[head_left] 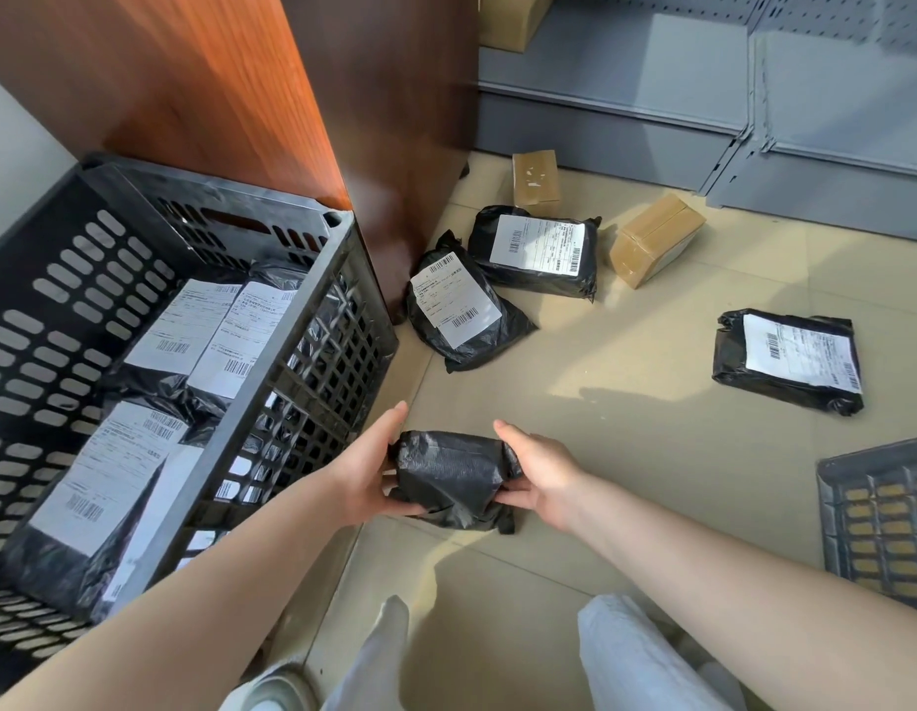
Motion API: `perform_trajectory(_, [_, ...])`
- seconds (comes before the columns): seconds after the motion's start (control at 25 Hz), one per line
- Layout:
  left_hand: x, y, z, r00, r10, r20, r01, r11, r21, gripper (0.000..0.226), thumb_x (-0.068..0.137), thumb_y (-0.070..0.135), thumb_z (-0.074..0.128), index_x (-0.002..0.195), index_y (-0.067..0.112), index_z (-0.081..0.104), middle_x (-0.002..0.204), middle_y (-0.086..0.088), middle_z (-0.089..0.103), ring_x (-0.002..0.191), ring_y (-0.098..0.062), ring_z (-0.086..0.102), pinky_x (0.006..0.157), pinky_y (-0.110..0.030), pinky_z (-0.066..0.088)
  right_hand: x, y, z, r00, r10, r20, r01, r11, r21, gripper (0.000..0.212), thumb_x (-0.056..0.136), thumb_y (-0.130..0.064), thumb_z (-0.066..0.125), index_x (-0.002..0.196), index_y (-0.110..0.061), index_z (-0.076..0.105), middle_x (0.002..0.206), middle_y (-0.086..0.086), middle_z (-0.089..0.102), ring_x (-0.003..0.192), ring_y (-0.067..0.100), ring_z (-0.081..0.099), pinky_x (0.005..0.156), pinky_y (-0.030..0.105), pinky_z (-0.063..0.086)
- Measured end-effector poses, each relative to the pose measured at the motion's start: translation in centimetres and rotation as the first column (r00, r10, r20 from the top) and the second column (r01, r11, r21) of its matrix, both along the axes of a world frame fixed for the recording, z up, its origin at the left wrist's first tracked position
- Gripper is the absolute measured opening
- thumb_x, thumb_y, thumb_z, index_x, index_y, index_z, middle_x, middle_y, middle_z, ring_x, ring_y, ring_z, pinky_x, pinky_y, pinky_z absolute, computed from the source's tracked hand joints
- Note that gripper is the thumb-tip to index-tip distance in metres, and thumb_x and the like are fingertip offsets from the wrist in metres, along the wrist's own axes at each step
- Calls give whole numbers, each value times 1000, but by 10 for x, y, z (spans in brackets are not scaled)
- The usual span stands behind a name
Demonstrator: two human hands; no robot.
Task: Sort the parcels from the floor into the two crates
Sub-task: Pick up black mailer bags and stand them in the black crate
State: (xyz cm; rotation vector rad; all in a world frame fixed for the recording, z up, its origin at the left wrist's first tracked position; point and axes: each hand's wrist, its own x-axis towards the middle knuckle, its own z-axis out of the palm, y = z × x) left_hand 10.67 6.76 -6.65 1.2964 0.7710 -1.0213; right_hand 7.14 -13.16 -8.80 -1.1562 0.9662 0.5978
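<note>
Held low over the floor: 1 small black parcel (454, 479), wrapped in crinkled black plastic, label side hidden, loose flap hanging at its lower right corner. Gripped at both ends, left hand (372, 469) curled round the left end, right hand (541, 477) curled round the right end, hands apart by the parcel's width. Just right of the black crate (302, 320), beside its near corner.

Counted on the floor: 3 black labelled parcels, 1 by the cabinet foot (459, 307), 1 behind it (536, 251), 1 well apart on the right (787, 359); 2 brown taped cartons, 1 upright (536, 182), 1 tilted (654, 238). Inside the black crate: at least 4 black parcels with white labels (190, 325), overlapping. At the right edge: corner of 1 grey crate (877, 510).

Pale beige tiled floor (651, 428), sunlit in patches. Reddish wooden cabinet (215, 79) behind the black crate; grey metal shelving (702, 94) along the far side, 1 more carton (513, 18) on its lowest shelf. Light trouser knees at the bottom.
</note>
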Motion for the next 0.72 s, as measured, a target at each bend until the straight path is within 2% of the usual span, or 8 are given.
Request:
perform_trajectory(0.08, [-3,4,-2,1000,12,3,-12,1000,-24,44,93,47,57,114,8,60,119,-16,65,109,-29,62,84,-49,57,1,-2,1,999,-13,37,14,1000,-11,26,87,-28,74,97,-8,62,101,14,71,92,31,69,75,45,60])
perform_trajectory(0.16, [-7,3,-6,1000,-2,23,2,1000,11,28,94,26,59,112,5,61,106,-17,70,92,-25,67,73,-36,60,-1,-1,1,997,7,72,-4,999,-40,16,84,-12,74,83,-7,59,89,16,67,83,29,66,72,41,59])
perform_trajectory(0.24, [-10,2,-10,998,-56,7,56,997,53,25,91,14,60,112,0,61,95,-14,73,80,-24,69,66,-30,58,-4,2,2,991,81,106,-71,993,-97,21,79,-2,74,74,-12,56,78,11,61,74,25,59,66,32,52])
perform_trajectory(0.32, [-13,3,-13,998,-60,-36,61,997,53,31,90,11,63,118,0,60,102,-15,74,83,-27,71,67,-32,57,-6,5,1,976,167,137,-143,975,-172,33,71,1,73,68,-18,46,74,6,53,72,22,51,64,31,40])
perform_trajectory(0.4, [-16,2,-13,997,-61,-47,63,997,43,38,90,9,64,127,3,55,110,-16,72,92,-31,71,71,-36,58,-7,6,-2,970,195,146,-162,965,-207,38,64,-1,71,74,-21,39,77,3,47,75,21,47,66,32,35])
perform_trajectory(0.52, [-18,0,-14,994,-98,50,95,994,60,60,86,-1,66,140,14,43,121,-13,67,106,-33,67,86,-46,56,-8,4,-4,973,190,133,-164,969,-187,52,70,8,65,109,-18,43,105,6,56,96,25,57,79,37,47])
perform_trajectory(0.6, [-16,-1,-10,987,-106,122,97,992,77,74,83,-4,68,144,22,35,125,-9,63,110,-34,64,92,-51,54,-7,3,-2,980,160,116,-151,985,-89,64,75,15,58,125,-18,36,119,11,59,108,29,60,85,38,52])
perform_trajectory(0.72, [-11,-5,5,964,-143,225,125,988,91,72,85,-5,65,142,29,37,122,-4,64,109,-31,63,90,-47,55,-7,-2,5,972,191,140,-191,982,-14,33,87,5,56,115,-10,52,108,9,69,96,26,67,72,32,52])
